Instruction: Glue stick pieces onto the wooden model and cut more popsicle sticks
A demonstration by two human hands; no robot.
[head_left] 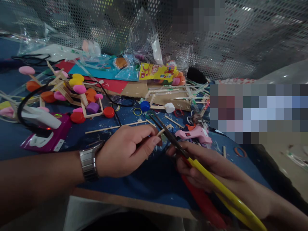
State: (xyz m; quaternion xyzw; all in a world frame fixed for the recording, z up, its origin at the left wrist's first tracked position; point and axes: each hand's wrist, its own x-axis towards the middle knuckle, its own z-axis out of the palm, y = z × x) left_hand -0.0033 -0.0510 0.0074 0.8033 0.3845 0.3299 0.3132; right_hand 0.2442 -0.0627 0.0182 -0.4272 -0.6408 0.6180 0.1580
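Observation:
My left hand [131, 149], with a metal watch at the wrist, pinches a short wooden stick [161, 132] between thumb and fingers. Scissors [204, 175] with one yellow and one red handle are gripped in my right hand [216, 166]. Their dark blades point up and left and cross close by the stick's end; whether they touch it I cannot tell. Just beyond the right hand lies a pink glue gun [196, 134]. A long thin stick [113, 127] rests on the blue table [149, 183] behind my left hand.
A purple power strip [56, 128] with a white plug stands at left. Behind it are stick frames with coloured caps, including a red cap [108, 112]. Farther right are a blue cap [145, 106], a white cap [169, 107] and a yellow packet [156, 72]. Perforated metal mesh [106, 22] rises behind.

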